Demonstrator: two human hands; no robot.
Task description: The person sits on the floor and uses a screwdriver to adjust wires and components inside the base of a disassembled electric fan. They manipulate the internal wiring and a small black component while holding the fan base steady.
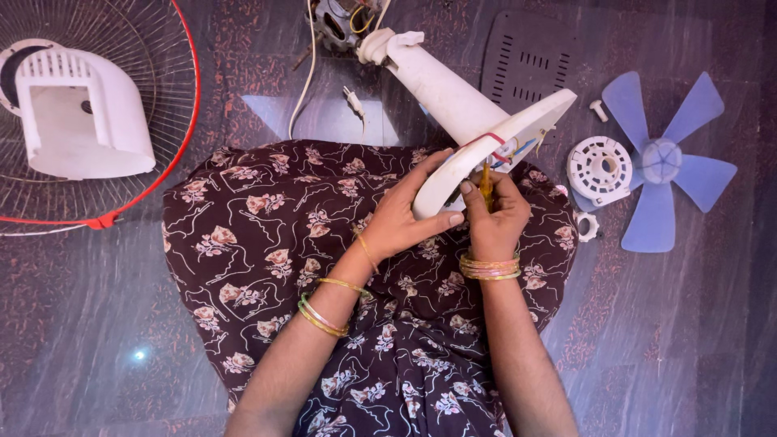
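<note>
A white fan base and stem lies tilted over my lap, its open underside facing me with coloured wires inside. My left hand grips the rim of the base from the left. My right hand holds a yellow-handled screwdriver upright, its tip pushed into the underside of the base. Both wrists carry several bangles. The motor at the stem's far end sits on the floor with a white cord trailing from it.
A wire fan guard with a red rim lies at the left with a white motor cover on it. At the right lie a blue fan blade, a white round part, a small ring, a screw and a dark vented plate.
</note>
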